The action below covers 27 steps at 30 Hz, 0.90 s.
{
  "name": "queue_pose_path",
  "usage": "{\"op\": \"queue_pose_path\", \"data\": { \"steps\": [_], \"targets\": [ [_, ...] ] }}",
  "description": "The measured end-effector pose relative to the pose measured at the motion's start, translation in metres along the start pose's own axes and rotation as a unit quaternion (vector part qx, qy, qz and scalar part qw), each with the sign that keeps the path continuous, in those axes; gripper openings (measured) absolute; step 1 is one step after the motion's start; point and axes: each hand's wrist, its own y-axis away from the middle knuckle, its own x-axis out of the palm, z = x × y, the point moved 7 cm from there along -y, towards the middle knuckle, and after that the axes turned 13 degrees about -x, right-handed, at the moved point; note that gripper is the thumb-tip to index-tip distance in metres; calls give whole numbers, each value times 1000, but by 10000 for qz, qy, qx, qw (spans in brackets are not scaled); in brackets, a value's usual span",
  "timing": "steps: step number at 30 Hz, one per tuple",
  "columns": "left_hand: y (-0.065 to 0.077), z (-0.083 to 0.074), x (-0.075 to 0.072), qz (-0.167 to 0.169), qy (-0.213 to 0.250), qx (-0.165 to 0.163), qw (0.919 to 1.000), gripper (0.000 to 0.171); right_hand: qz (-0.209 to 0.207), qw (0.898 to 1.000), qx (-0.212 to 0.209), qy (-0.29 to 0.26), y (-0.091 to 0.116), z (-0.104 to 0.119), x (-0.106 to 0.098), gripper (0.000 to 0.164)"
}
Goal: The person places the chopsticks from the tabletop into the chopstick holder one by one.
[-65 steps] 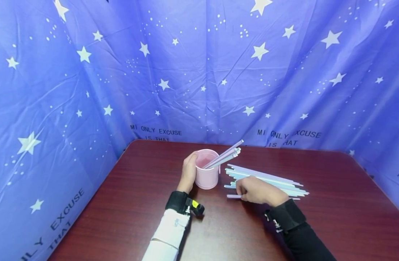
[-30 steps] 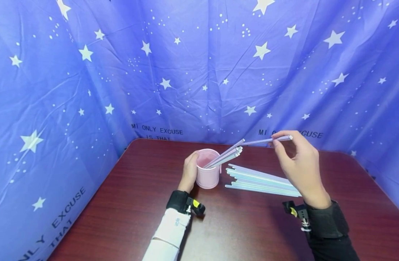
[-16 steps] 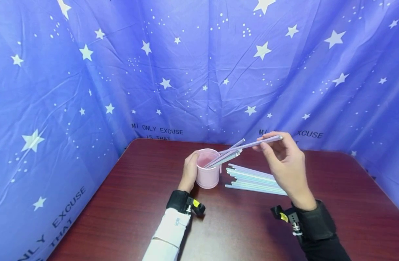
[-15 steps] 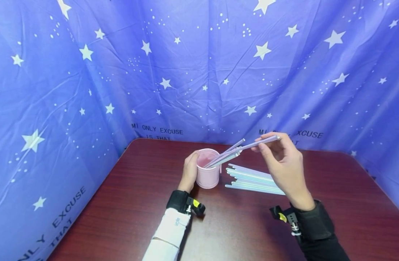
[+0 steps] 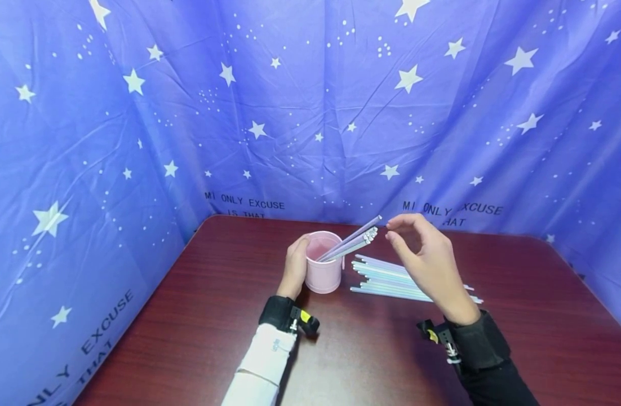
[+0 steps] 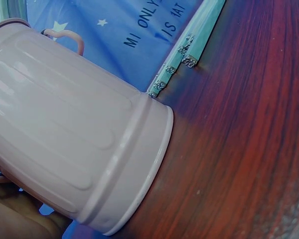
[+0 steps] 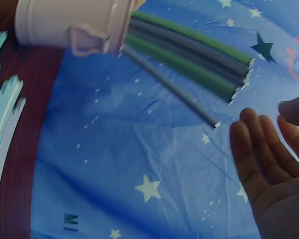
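On the dark-red wood-grain table [image 5: 361, 361], your left hand [image 5: 293, 269] grips the pink ribbed bucket [image 5: 323, 279], probably light and rigid. Your right hand [image 5: 432, 262], fingers parted, is empty beside thin pastel sticks [image 5: 347, 246] leaning inside; the loose pile [image 5: 391, 279] lies nearby. Likely stiff, slick: pinch mid-length.

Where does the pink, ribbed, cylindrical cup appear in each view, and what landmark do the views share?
Head: the pink cup, just below centre.
Left wrist: the pink cup, slanted, filling most of the left half.
Right wrist: the pink cup, sideways at the top left.
Shared landmark: the loose pile of thin, straight pastel sticks.
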Motion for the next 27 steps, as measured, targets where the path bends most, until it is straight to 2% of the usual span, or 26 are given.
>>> {"op": "queue_pose_path", "data": {
  "steps": [3, 6, 7, 9, 12, 16, 19, 22, 27],
  "targets": [
    [0, 0, 0, -11, -6, -29, 10000, 43, 374, 9979, -21, 525, 2, -8, 5, 19],
    [8, -10, 2, -52, 11, -286, 9996, 42, 882, 9935, -26, 714, 6, -17, 14, 18],
    [14, -17, 3, -79, 2, -428, 9991, 42, 1079, 9915, -22, 731, 8, -21, 18, 18],
    [15, -18, 4, -103, 7, -451, 9989, 42, 1512, 9857, 23, 743, 13, -28, 27, 18],
    [15, -18, 4, -98, -11, -435, 9990, 42, 2223, 9721, 80, 750, 22, -37, 41, 17],
    [15, -18, 4, -114, 21, -418, 9991, 42, 3197, 9441, 166, 787, 39, -48, 62, 20],
    [15, -18, 4, -121, 61, -404, 9991, 42, 3760, 9239, 212, 674, 52, -52, 76, 25],
    [15, -19, 4, -117, 78, -396, 9991, 42, 4089, 9107, 132, 566, 61, -51, 86, 29],
    [15, -19, 4, -123, 48, -421, 9990, 42, 4304, 9013, 99, 482, 70, -48, 98, 29]
  ]
}}
